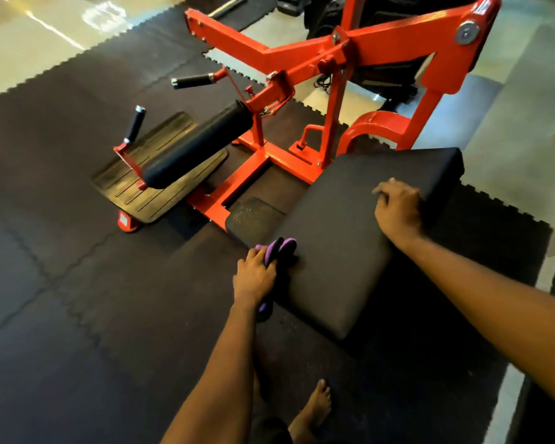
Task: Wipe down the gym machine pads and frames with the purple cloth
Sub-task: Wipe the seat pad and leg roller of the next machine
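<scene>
- Head view: the left hand grips the purple cloth, fingers curled round it, pressing it to the left side of the pad.
- The right hand rests on the pad's top, fingers hooked over its right edge.
- The red frame stands beyond, on a black mat.

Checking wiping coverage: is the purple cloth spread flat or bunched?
Bunched: left hand grips purple cloth in folds against the seat pad.

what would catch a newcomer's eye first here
The bright red machine frame fills the upper middle above dark floor mats. Nearer, the left hand holds a purple cloth against the left side of the big black seat pad, while the right hand grips its right edge.
</scene>
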The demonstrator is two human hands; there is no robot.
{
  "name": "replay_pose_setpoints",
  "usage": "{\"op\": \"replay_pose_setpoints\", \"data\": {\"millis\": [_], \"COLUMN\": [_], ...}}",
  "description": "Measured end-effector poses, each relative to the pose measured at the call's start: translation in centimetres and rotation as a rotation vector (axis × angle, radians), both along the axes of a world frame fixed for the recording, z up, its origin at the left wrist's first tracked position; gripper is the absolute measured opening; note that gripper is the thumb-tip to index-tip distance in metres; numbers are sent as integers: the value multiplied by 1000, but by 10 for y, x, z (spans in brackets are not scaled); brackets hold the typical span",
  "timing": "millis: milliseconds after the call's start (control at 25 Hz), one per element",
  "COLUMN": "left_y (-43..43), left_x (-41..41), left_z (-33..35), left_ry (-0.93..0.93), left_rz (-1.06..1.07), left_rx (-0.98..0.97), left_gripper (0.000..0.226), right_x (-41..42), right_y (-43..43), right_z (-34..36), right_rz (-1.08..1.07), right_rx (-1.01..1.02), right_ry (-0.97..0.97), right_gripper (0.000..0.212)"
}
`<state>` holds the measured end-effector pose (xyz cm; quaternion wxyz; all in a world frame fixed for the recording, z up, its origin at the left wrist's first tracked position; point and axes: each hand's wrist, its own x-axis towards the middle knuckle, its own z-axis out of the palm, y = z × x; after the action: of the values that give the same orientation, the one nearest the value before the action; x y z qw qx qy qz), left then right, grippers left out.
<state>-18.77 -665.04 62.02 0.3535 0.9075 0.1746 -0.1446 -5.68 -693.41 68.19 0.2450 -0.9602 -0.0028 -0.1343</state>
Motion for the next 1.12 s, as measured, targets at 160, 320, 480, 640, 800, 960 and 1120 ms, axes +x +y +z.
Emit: {"op": "replay_pose_setpoints", "data": {"millis": [160,320,480,640,800,960,1120], "left_y": [-37,-37,-5,8,17,-3,-32], "left_x": [-6,-7,-9,13,16,-19,-48], "left_z": [41,55,70,121,195,263,269], "left_ry": [-228,-263,-143,-230,-231,-183,-160], "left_rz": [24,20,73,-196,-302,-315,-105], "left_rx": [-267,-527,-565,-459,-444,-440,-532], "left_gripper": [43,39,64,81,21,13,19], "right_x": [-53,-78,-84,-98,-93,-71,-41], "right_y": [46,76,83,78,64,43,47], "right_z": [24,36,51,106,151,189,207], "right_rz": [247,130,232,456,463,484,552], "right_rx": [485,785,571,685,765,591,395], "right_ry": [477,733,493,485,425,445,456], "right_gripper": [17,42,32,34,26,20,15]}}
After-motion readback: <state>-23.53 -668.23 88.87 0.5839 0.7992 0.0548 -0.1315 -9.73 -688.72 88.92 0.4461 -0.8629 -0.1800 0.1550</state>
